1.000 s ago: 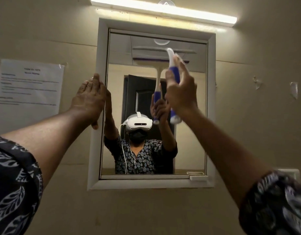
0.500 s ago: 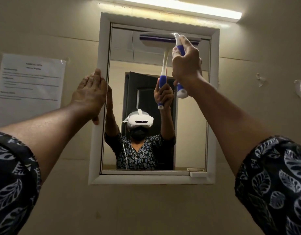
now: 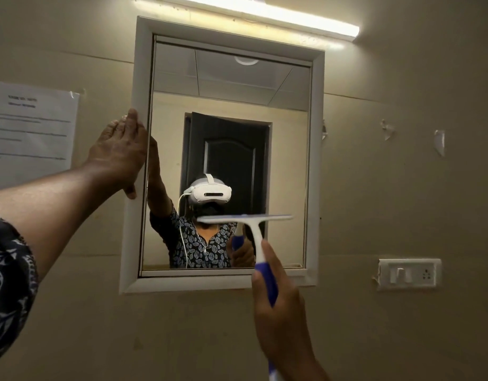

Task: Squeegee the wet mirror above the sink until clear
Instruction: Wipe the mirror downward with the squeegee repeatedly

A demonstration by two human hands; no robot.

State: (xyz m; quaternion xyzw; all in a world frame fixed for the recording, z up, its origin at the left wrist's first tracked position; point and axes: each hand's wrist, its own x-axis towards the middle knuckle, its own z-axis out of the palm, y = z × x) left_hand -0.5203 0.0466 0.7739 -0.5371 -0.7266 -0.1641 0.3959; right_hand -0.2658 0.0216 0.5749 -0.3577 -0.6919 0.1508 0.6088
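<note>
Right hand [image 3: 278, 306] wrapped around light, stiff squeegee [image 3: 254, 232] handle low on mirror [image 3: 229, 119]; left hand [image 3: 119, 155] spread flat, bracing its frame.

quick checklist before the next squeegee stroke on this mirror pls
1. Grip: right hand closed round the squeegee handle. Ok.
2. Mirror steadied: left hand flat on the left side of the white frame. Ok.
3. Blade level: it sits roughly horizontal across the lower right of the mirror. Ok.
4. Blade pressed on the glass: cannot tell.
5. Glass clear of water and streaks: reflection looks sharp, but fine streaks cannot be told.
6. Bottom strip below the blade wiped: not yet, not ok.
</note>
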